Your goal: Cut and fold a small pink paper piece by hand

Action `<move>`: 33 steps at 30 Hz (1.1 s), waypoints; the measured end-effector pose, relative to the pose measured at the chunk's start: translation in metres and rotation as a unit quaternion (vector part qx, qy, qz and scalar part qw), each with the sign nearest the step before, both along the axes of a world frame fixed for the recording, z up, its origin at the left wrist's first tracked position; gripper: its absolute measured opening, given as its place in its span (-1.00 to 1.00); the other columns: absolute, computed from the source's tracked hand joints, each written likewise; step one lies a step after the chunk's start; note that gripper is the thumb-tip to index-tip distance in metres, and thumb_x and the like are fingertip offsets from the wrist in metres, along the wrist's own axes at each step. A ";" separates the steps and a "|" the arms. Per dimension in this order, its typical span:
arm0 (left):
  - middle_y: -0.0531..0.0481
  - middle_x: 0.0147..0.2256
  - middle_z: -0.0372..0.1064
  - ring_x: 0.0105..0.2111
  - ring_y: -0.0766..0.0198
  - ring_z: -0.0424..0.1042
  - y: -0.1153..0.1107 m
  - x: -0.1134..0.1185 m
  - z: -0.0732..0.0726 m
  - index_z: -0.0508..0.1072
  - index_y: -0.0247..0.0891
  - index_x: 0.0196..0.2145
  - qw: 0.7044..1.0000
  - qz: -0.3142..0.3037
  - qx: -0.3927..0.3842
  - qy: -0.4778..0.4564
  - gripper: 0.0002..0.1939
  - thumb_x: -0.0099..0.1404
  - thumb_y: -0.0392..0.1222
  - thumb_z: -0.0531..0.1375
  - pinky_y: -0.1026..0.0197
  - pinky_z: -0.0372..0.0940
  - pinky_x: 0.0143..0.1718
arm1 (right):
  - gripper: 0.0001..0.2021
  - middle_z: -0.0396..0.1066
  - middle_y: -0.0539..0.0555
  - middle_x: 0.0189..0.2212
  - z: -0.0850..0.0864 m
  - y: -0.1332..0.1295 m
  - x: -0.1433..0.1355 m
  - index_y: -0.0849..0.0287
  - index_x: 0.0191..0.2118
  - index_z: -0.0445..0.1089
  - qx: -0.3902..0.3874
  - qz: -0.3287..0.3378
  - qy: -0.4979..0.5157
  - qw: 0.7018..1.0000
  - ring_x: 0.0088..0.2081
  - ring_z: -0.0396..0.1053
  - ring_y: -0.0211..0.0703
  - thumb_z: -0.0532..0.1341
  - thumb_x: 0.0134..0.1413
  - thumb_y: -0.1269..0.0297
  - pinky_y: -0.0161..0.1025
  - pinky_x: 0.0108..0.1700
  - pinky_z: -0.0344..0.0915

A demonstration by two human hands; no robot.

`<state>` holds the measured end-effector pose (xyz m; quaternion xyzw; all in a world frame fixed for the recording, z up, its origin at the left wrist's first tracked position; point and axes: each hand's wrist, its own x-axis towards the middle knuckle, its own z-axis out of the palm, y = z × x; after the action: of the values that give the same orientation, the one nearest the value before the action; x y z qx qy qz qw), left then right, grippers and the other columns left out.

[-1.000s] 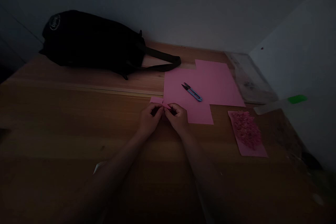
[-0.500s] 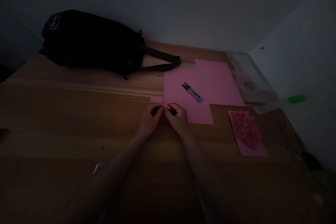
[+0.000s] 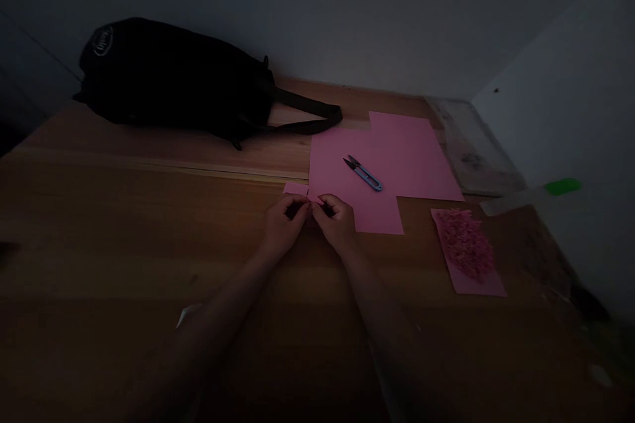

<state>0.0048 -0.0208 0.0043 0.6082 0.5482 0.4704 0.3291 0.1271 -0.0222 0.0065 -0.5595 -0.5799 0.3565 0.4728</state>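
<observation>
My left hand (image 3: 284, 223) and my right hand (image 3: 336, 221) meet fingertip to fingertip at the near left edge of the pink paper sheets (image 3: 337, 152). Both are closed in a pinch on a small piece of pink paper (image 3: 313, 199), mostly hidden by the fingers. Just behind the left fingers lies a smaller pink paper piece (image 3: 294, 188). A pair of blue-handled thread snips (image 3: 364, 174) rests on the sheets beyond my right hand, its blades apart and pointing to the upper left.
A black bag (image 3: 173, 79) lies along the wall at the back left, its strap reaching the sheets. At right, a pile of pink shreds (image 3: 466, 244) sits on pink paper. A green-ended translucent object (image 3: 560, 186) and a clear plastic packet (image 3: 473, 145) lie by the right wall.
Between the fingertips, less of the pink piece shows now. My hands have barely shifted, and everything else lies as before.
</observation>
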 end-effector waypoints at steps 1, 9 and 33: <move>0.02 -0.39 0.43 -0.36 0.30 0.40 0.000 0.000 0.000 0.42 -0.23 -0.40 1.000 0.000 0.000 -0.001 -0.92 0.11 -0.28 0.13 0.22 0.30 -0.26 | -0.87 0.28 -0.06 -0.60 0.000 0.000 0.000 0.16 -0.49 0.35 -0.001 -0.002 -0.002 1.000 -0.51 0.26 -0.26 0.13 -0.08 0.25 -0.35 -0.44 0.18; 0.02 -0.38 0.43 -0.35 0.30 0.40 -0.001 0.000 -0.002 0.42 -0.22 -0.38 1.000 -0.006 0.014 -0.006 -0.92 0.11 -0.26 0.14 0.23 0.30 -0.27 | -0.85 0.31 -0.06 -0.57 0.000 0.000 0.001 0.17 -0.46 0.36 -0.008 0.001 0.000 1.000 -0.49 0.27 -0.25 0.12 -0.07 0.22 -0.34 -0.42 0.19; 0.05 -0.40 0.40 -0.38 0.33 0.38 -0.001 0.000 0.004 0.39 -0.23 -0.40 1.000 -0.026 -0.010 -0.011 -0.92 0.09 -0.33 0.13 0.26 0.28 -0.31 | -0.86 0.28 -0.06 -0.59 0.000 0.001 0.001 0.17 -0.47 0.35 -0.018 0.011 0.013 1.000 -0.51 0.24 -0.27 0.11 -0.07 0.25 -0.35 -0.45 0.16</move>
<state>0.0050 -0.0221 0.0081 0.6139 0.5330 0.4629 0.3533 0.1281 -0.0217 0.0070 -0.5570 -0.5735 0.3794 0.4658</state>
